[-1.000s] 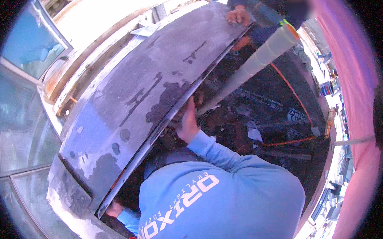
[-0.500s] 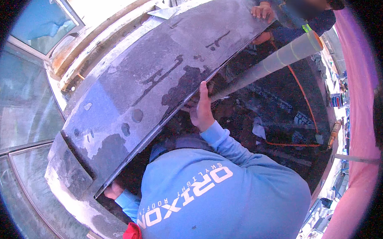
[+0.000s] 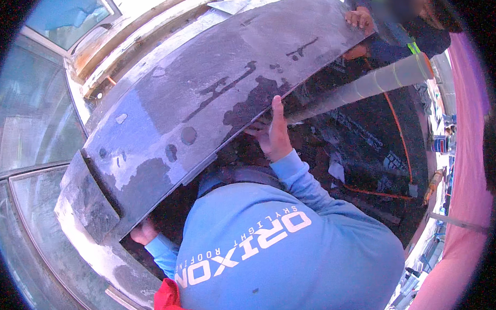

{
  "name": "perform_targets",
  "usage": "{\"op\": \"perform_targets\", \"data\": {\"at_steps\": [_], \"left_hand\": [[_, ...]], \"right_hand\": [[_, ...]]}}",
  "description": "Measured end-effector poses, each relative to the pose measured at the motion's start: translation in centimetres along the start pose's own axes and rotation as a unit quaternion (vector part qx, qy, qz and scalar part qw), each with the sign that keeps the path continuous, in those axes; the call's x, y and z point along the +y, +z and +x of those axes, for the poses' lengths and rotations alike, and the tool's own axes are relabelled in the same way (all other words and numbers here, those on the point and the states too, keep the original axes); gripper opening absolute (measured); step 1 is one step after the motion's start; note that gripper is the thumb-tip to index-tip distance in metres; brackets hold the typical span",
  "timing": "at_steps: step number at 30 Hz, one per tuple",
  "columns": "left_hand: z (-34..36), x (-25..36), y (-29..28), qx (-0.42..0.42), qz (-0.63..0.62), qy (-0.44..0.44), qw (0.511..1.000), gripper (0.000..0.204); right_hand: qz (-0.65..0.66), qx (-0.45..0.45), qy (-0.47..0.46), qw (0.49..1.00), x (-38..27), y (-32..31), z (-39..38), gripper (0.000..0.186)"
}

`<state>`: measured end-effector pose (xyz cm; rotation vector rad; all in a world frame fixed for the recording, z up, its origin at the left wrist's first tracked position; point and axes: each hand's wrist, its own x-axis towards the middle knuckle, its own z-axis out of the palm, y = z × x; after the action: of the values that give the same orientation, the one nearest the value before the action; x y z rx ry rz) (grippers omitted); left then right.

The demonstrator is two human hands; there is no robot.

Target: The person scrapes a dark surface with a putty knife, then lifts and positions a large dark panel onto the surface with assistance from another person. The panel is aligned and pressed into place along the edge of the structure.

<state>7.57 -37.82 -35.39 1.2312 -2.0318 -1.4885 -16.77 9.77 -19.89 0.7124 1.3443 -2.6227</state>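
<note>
- Glass panes [image 3: 28, 124] curve away well off to the left of my left hand [image 3: 144, 232]; dark roofing lies below, right of my right hand [image 3: 274, 135], with an orange cord [image 3: 399, 144] across it.
- Since a second ago my right hand has slid further along the panel [image 3: 202, 102] edge, and its thumb now lies up over the top face.
- I judge that gives me a firmer hold, with the weight shared.
- Right hand: clamped on the panel edge, fingers beneath.
- Left hand: tucked under the near low corner; whether it is closed I cannot tell.
- Beyond my right hand, a co-worker's hand [image 3: 359, 17] rests on the far end.
- The panel is long, dark grey and flat, blotched with darker wet-looking patches and round spots, tilted above both my hands.
- A grey tube [image 3: 376, 82] runs just past my right hand.
</note>
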Motion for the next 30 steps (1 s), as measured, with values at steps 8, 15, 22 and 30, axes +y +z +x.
{"op": "perform_targets", "data": {"at_steps": [8,15,22,30], "left_hand": [[-3.7,7.0,1.9,-0.024,0.272,0.025,0.962,0.042],[-1.4,2.6,-0.3,-0.018,0.162,0.019,0.986,0.045],[-1.5,3.5,0.6,-0.016,0.217,0.003,0.976,0.046],[2.8,-4.8,-1.7,-0.085,-0.042,-0.078,0.992,0.043]], "right_hand": [[0.006,-0.031,0.029,0.999,0.4,-1.0,1.0,0.067],[0.011,-0.053,0.017,0.998,-0.2,-0.4,0.6,0.061],[0.031,-0.04,0.019,0.999,-0.8,-0.2,0.3,0.054],[0.049,-0.05,-0.021,0.997,-0.9,-0.5,0.1,0.048]]}}
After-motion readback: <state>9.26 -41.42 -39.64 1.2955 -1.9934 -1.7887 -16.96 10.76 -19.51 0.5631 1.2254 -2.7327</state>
